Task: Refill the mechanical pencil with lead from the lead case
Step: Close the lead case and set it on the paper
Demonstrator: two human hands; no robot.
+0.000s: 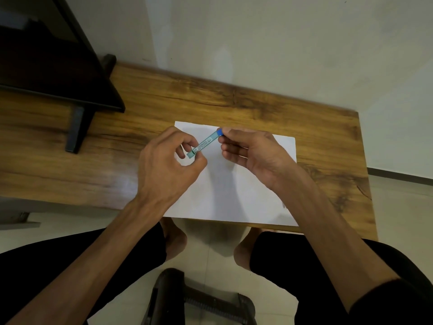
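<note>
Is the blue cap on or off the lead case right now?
On. The blue cap sits on the lead case end, pinched by the right hand.

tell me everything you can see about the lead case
The lead case is a slim, teal-tinted, see-through tube, plastic by its look, with a printed label along its side and a blue cap at its far end. It is held in the air above the white paper, tilted, the capped end up and to the right. The left hand pinches its lower end; the right hand grips the cap, which looks still on. Any lead inside cannot be made out.
</note>
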